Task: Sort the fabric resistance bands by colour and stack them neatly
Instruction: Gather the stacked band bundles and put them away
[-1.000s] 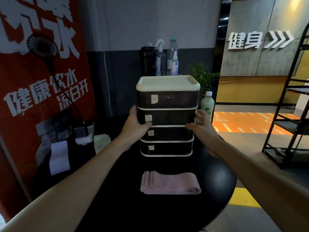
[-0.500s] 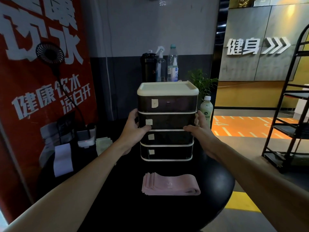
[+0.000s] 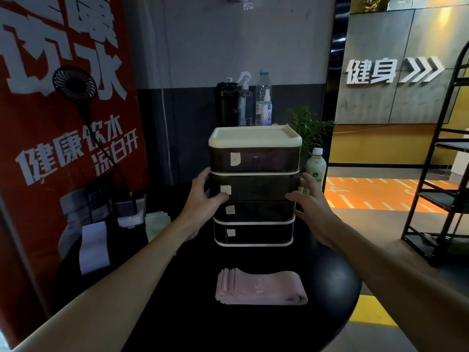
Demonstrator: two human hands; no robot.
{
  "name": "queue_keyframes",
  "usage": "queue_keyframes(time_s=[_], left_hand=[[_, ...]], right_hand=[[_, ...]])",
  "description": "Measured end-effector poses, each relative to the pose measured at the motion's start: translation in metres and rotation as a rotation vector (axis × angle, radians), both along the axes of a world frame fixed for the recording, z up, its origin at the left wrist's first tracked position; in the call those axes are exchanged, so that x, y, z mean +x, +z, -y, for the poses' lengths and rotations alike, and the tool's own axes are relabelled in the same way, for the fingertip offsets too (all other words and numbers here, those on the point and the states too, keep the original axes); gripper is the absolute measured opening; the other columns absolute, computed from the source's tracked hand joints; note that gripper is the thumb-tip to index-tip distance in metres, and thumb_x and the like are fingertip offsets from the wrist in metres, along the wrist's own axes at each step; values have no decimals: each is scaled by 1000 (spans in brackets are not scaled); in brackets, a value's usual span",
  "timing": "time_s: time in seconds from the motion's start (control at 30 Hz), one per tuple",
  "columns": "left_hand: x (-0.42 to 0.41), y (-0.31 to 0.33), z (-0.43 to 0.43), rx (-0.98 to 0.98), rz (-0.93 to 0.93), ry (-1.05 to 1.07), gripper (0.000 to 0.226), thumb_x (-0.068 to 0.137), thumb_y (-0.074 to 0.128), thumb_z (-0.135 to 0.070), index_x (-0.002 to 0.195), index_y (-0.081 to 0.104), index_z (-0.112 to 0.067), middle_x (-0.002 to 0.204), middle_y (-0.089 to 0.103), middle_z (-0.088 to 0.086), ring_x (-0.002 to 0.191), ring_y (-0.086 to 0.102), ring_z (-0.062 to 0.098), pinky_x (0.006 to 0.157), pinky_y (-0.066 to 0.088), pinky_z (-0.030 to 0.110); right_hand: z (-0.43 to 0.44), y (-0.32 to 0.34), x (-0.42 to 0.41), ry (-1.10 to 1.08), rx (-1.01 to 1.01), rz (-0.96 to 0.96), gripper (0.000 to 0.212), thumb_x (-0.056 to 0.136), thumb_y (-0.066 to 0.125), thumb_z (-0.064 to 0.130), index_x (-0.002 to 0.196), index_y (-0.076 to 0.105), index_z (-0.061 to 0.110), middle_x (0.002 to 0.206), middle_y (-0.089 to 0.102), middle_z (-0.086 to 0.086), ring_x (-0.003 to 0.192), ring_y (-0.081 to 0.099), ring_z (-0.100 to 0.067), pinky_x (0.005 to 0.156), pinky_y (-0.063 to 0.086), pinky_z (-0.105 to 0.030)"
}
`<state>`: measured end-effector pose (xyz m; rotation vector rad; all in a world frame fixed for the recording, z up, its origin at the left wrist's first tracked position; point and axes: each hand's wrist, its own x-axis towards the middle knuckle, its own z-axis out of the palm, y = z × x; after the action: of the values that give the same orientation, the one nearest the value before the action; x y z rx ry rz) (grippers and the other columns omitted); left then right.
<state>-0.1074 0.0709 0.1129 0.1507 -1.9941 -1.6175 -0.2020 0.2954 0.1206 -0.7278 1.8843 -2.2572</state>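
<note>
A neat stack of pink fabric resistance bands [image 3: 261,288] lies flat on the black round table [image 3: 177,313], close to me. Behind it stands a small drawer unit [image 3: 255,138] with a cream lid and dark drawers, each bearing a small paper label. My left hand [image 3: 200,201] grips the left side of the second drawer [image 3: 256,186], thumb on its front by the label. My right hand [image 3: 313,209] grips the right side of the same drawer, thumb on the front corner. What the drawers hold is too dark to make out.
Pale green folded items [image 3: 157,222] and a white paper strip [image 3: 94,245] lie at the table's left, beside a power strip [image 3: 130,214] and a clip fan [image 3: 74,82]. Bottles [image 3: 264,97] stand behind the unit, a green bottle [image 3: 315,166] to its right. A black shelf rack [image 3: 444,174] stands at right.
Both hands stay on the sides of the second drawer, and my right thumb has come further onto its front. The view has shifted slightly; the pink stack has not moved.
</note>
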Motion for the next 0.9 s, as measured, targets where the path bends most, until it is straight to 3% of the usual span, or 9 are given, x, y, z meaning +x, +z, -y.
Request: queue_keyframes(time_s=[0.1,0.33,0.47,0.67,0.73,0.83,0.9], left_hand=[[7,-3,-2,-22,3,3,83,74,76,-22,146,38,-39,146,36,-7,127,54,12,103,51,44],[26,-5,-6,-80,-16,3,81,70,75,-30,142,39,-42,144,39,-10,127,53,9,102,52,41],[37,-10,-9,-85,-41,0,76,77,75,-22,141,40,-44,146,36,-9,129,49,9,103,51,44],[48,-12,-16,-97,-69,9,70,87,71,-9,140,38,-42,147,35,-9,131,47,10,104,50,44],[52,-12,-19,-107,-71,8,70,88,70,-8,140,38,-42,146,36,-10,132,46,9,105,50,43],[58,-14,-21,-119,-64,14,70,89,69,-7,141,35,-39,146,38,-11,134,44,9,107,46,40],[61,-18,-22,-98,-53,59,67,90,68,-10,141,34,-36,144,39,-9,131,45,10,106,44,36]], right_hand=[[-4,-1,9,7,16,-43,46,89,53,-8,97,49,37,102,53,17,98,58,-8,71,44,-22],[-16,-7,21,25,18,-81,50,89,55,-6,110,51,40,112,56,12,109,59,-16,76,48,-25],[-21,-10,30,21,7,-62,61,88,58,-4,133,41,33,119,53,10,113,58,-17,84,50,-30],[-28,-11,37,10,0,-59,67,88,58,-3,143,35,27,118,51,12,115,55,-15,77,46,-25],[-29,-13,37,0,9,-49,69,88,58,-3,145,32,25,120,50,13,116,53,-15,79,46,-25],[-33,-19,37,-26,37,-55,69,88,60,-1,145,31,27,132,48,6,124,49,-20,100,46,-38],[-36,-25,41,-37,44,-51,59,91,59,2,137,34,29,126,48,7,118,51,-16,94,48,-29]])
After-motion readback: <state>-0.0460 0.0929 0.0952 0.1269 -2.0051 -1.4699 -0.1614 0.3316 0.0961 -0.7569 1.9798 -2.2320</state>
